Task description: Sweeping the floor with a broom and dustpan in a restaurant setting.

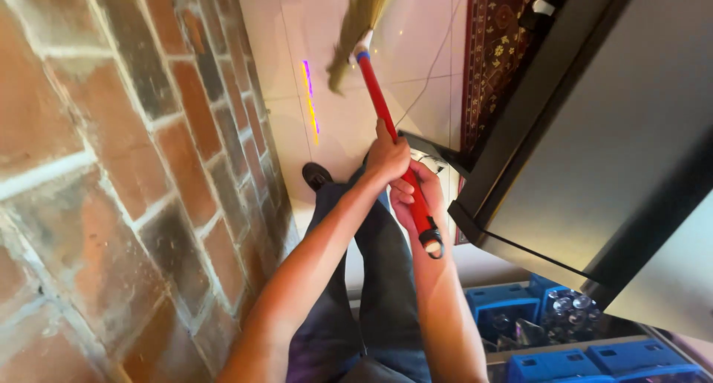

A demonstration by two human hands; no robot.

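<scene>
1. The broom [386, 108] runs from the hands up and away over the floor [416, 49]: a red handle with a blue and white collar, then straw bristles [360, 26] that look blurred at their tips.
2. The bristles sit over the pale tiles, near the foot of the brick wall [111, 167].
3. The handle's lower end carries a black cap with a loop, and it pokes out just below the right hand [416, 197].
4. The left hand [388, 158] is closed around the red handle, higher up the shaft, knuckles facing the camera.
5. The right hand is wrapped around the handle close to the capped end, fingers curled over the shaft.
6. The two hands touch or nearly touch, left above right on the handle.
7. Both forearms are bare and reach forward from the bottom edge of the view.
8. Under the arms are dark trousers [371, 279] and one black shoe [316, 175] on the tiles.
9. A thin cord [434, 63] trails across the floor to the right of the handle.
10. A patterned red rug [494, 49] lies beyond it, beside a large dark cabinet [594, 130].
11. Blue crates [505, 301] holding glassware stand at the lower right.
</scene>
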